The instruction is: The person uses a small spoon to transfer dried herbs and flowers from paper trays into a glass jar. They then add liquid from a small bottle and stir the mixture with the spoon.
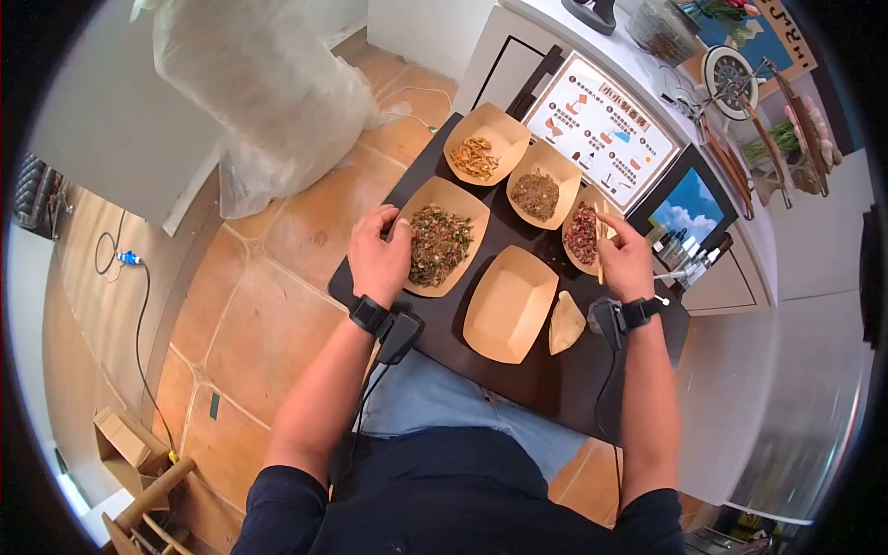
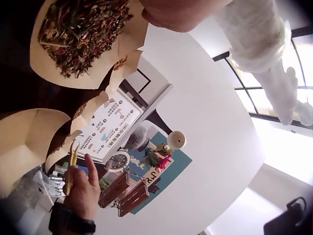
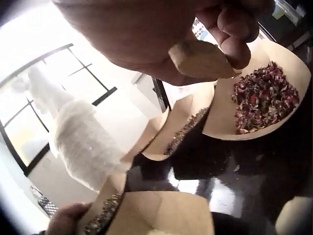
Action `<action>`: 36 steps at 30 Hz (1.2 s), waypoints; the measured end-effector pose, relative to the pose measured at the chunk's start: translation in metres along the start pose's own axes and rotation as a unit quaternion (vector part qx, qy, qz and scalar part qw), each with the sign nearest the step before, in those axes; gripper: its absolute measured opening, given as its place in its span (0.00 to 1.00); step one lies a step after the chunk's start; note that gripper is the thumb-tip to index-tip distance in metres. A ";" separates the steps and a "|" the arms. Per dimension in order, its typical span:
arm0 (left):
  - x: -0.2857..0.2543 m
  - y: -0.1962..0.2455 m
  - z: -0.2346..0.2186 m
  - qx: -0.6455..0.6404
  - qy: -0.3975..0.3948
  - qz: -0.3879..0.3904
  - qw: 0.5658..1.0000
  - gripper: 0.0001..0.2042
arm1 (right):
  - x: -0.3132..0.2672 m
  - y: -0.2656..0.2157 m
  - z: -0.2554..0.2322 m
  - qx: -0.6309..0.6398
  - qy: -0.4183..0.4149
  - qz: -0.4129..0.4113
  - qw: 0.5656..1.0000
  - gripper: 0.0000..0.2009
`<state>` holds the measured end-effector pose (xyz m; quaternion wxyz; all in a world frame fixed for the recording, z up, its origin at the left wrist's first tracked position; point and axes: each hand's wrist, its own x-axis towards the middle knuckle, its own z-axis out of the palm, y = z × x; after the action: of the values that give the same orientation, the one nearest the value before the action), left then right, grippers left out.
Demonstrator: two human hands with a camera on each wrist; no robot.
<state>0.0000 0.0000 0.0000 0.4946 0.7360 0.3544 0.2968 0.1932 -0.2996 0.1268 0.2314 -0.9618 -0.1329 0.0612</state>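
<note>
My right hand (image 1: pixel 626 264) pinches wooden tongs (image 1: pixel 600 264), their tips over a small paper tray of dried red petals (image 1: pixel 581 233). In the right wrist view, the rounded end of the tongs (image 3: pixel 203 59) shows under the fingers, beside the petals (image 3: pixel 266 100). My left hand (image 1: pixel 379 259) grips the left edge of a larger paper tray (image 1: pixel 474 215) filled with mixed dried herbs (image 1: pixel 435 245). Only part of this hand (image 2: pixel 183 10) appears in the left wrist view. An empty paper tray (image 1: pixel 511 305) stands between the hands.
Behind are trays of orange-yellow dried pieces (image 1: pixel 474 159) and brown crumbs (image 1: pixel 535 195). A cream folded pouch (image 1: pixel 566 324) lies near my right wrist on the dark table (image 1: pixel 527 388). An instruction sheet (image 1: pixel 601 129), a framed picture (image 1: pixel 686 217) and small bottles (image 1: pixel 680 254) stand along the far side.
</note>
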 end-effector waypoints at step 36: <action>-0.020 0.094 0.033 -0.296 -0.257 -0.075 0.917 0.15 | -0.112 0.006 0.005 0.502 0.027 -0.199 0.841 0.19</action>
<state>0.0361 -0.0574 0.0759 0.7845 0.5784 0.1654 0.1504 0.0863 -0.3350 0.1263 0.6929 -0.6683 -0.2668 0.0463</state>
